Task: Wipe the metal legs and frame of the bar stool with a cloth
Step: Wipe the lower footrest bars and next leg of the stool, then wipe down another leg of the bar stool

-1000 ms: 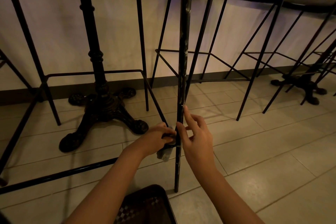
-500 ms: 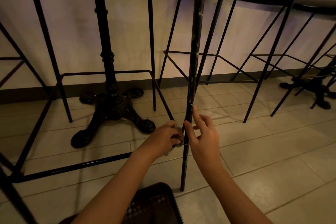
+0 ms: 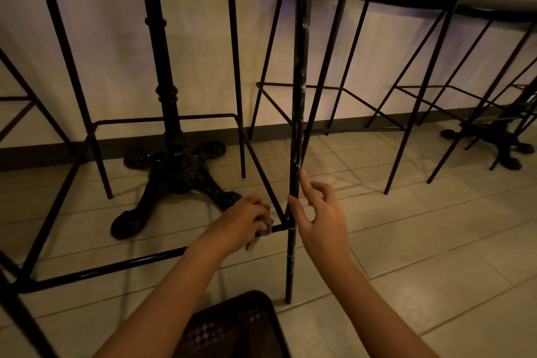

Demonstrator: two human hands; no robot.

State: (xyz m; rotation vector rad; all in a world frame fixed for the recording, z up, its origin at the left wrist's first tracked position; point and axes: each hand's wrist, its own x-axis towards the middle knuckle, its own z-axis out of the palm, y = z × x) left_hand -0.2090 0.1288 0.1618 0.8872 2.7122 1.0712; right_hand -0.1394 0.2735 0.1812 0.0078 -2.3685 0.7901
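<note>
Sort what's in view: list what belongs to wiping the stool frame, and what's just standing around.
In use:
cloth, bunched in the left hand
stool leg, steadied by the right hand
footrest bar

Standing by:
cast-iron table base
neighbouring stools
second table base

black scuffed stool leg (image 3: 299, 102) upright, grey cloth (image 3: 263, 227) bunched on footrest bar (image 3: 122, 267)
</note>
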